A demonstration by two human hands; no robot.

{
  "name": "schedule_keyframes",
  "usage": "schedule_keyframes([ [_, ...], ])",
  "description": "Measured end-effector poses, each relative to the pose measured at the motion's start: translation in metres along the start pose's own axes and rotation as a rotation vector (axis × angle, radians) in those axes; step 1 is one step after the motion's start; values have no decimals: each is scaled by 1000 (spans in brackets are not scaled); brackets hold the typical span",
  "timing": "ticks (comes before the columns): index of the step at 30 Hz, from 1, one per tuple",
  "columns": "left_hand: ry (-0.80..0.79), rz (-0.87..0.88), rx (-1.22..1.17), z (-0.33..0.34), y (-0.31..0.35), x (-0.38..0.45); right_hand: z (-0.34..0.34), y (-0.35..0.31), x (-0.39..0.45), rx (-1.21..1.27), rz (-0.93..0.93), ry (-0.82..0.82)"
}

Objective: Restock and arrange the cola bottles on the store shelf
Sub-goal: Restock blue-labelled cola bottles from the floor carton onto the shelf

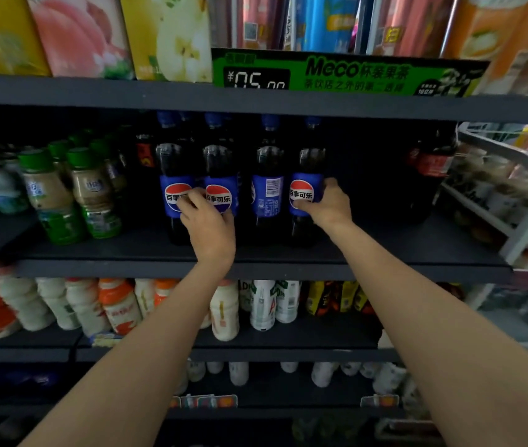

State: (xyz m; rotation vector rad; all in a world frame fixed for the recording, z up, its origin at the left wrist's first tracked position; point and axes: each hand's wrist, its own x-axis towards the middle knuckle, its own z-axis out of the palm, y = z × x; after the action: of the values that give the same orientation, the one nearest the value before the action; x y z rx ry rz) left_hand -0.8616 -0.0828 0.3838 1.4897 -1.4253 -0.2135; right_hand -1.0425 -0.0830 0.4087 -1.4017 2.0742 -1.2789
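1. Four blue-labelled cola bottles are counted in the front row at the centre of the frame, standing upright on the middle shelf point(385, 250); further blue caps can be made out behind them, though how many cannot be told.
2. The first bottle point(172, 175) and second bottle point(219, 169) are reached by the left hand point(209, 225), whose fingers are curled between their labels; whether either is actually gripped cannot be told.
3. The fourth bottle point(307, 175), rightmost of the row, is held at its label by the right hand point(328, 203), thumb in front and fingers wrapped round its right side.
4. Three logos are turned outward; the third bottle point(267, 175) shows its barcode side, so facing is judged unfinished.
5. A dark gap is seen right of the row, before one red-labelled bottle point(430, 175) at the right of the frame, so restocking appears only partly done.
6. Two green-capped bottles point(72, 191) are counted in front at the left, with more behind.
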Motion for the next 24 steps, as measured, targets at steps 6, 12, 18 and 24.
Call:
schedule_keyframes([
  [6,-33,252,51,3,-1,-10,12,3,2,11,-44,34],
  [12,-151,542,96,25,16,-26,21,12,3,49,-99,82],
  [18,-166,693,181,38,16,-25,28,9,23,80,-91,58],
  [24,-192,773,257,33,5,-16,41,8,47,121,-59,47],
])
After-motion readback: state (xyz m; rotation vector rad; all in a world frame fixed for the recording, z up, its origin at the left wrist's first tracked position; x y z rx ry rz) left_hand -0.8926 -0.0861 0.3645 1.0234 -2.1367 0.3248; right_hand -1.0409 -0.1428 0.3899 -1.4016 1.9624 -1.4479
